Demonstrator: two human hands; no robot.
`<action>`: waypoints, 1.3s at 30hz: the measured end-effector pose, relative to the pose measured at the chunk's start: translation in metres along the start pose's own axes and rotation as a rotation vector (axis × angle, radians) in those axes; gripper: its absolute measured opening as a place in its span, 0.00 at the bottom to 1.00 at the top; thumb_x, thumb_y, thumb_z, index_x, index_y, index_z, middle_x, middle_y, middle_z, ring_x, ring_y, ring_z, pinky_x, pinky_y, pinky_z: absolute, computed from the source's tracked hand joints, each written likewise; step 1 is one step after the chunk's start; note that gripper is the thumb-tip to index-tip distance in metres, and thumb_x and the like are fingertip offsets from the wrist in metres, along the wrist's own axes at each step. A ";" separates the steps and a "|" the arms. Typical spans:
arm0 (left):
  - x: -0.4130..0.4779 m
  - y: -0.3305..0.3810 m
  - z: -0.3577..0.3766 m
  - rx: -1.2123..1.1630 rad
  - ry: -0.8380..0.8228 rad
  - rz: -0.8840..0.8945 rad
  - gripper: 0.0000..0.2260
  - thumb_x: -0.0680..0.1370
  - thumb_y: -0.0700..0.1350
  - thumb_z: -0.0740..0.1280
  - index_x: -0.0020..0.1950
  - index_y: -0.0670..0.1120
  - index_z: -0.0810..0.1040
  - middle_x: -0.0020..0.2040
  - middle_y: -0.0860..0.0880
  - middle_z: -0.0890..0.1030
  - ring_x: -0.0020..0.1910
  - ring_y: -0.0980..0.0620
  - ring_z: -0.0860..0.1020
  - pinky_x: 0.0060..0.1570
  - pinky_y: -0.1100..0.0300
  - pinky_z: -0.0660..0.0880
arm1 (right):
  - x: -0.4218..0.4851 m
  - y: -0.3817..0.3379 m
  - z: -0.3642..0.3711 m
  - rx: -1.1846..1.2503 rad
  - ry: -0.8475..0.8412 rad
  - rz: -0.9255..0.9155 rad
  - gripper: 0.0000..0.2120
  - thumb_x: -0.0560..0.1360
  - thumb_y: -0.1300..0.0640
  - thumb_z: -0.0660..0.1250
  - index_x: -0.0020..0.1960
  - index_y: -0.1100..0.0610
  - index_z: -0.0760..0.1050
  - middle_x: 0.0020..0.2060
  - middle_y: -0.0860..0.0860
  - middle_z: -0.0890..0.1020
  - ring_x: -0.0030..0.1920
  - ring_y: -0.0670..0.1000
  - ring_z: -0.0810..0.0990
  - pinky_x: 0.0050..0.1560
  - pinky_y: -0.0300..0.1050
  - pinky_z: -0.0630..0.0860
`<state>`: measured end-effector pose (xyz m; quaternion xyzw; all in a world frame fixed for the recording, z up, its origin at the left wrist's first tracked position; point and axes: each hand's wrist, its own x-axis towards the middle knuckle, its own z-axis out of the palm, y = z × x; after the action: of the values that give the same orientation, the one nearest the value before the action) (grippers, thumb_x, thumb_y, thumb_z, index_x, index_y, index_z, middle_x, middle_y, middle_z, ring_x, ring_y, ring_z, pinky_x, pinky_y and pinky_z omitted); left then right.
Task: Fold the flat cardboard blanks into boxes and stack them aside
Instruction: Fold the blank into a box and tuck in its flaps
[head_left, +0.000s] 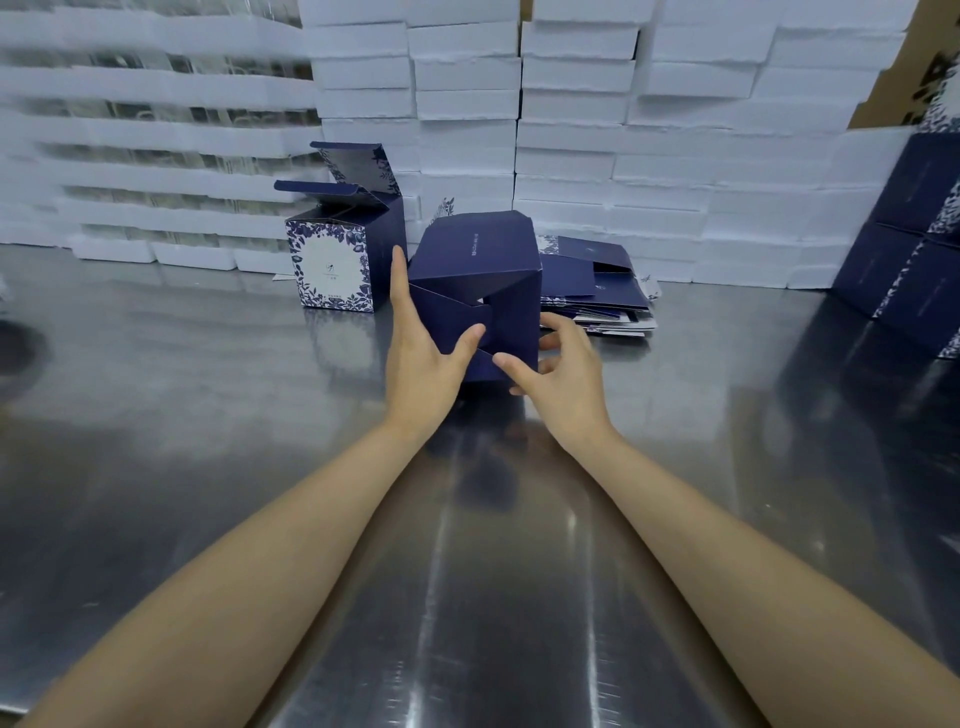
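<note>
Steel table fronts a wall of white foam blocks.

1. Position. The box is at table centre, directly ahead of both hands and held just above the surface. It is tilted so that its bottom end faces the camera and its long axis runs away from the person.
2. Left hand. The fingers lie straight along the left wall of the box. The thumb presses the bottom flaps inward.
3. Right hand. The fingers curl round the right wall. The thumb rests on the lower flap edge, close to the left thumb.
4. Governing relation. Both thumbs meet at the flap joint, equally near it. In all likelihood the coming move is a push along the long axis to lock the flaps.
5. Other stock. Blanks lie flat behind the box on the right. Two folded boxes stand rear left with lids open. A navy stack is cut off at the right edge.
6. Not visible. The far end of the box and the left fingertips other than the index are hidden. Whether the flaps are fully locked cannot be determined.
</note>
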<state>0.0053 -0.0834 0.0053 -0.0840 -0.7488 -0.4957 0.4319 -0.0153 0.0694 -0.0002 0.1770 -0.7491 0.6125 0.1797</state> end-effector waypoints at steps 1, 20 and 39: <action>0.000 0.000 0.000 0.007 0.003 0.002 0.43 0.73 0.45 0.72 0.79 0.52 0.45 0.68 0.82 0.46 0.69 0.78 0.52 0.58 0.85 0.54 | 0.000 0.000 0.000 0.004 0.000 -0.001 0.28 0.70 0.57 0.77 0.67 0.57 0.71 0.54 0.53 0.74 0.36 0.43 0.80 0.33 0.37 0.80; 0.001 0.005 -0.006 -0.063 0.107 -0.070 0.44 0.73 0.50 0.73 0.78 0.59 0.45 0.73 0.72 0.55 0.73 0.67 0.59 0.62 0.79 0.58 | -0.003 -0.003 -0.003 -0.033 -0.103 -0.130 0.21 0.77 0.59 0.69 0.69 0.59 0.73 0.49 0.51 0.70 0.41 0.54 0.81 0.39 0.40 0.81; -0.007 0.005 0.000 -0.184 -0.169 0.029 0.14 0.83 0.52 0.53 0.69 0.60 0.64 0.74 0.58 0.63 0.74 0.55 0.62 0.73 0.51 0.60 | -0.003 -0.005 -0.014 0.066 0.097 -0.231 0.16 0.81 0.55 0.57 0.67 0.50 0.70 0.67 0.49 0.71 0.67 0.39 0.68 0.65 0.32 0.65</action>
<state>0.0122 -0.0784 0.0040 -0.1755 -0.7327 -0.5471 0.3646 -0.0099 0.0828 0.0053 0.2384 -0.6936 0.6198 0.2792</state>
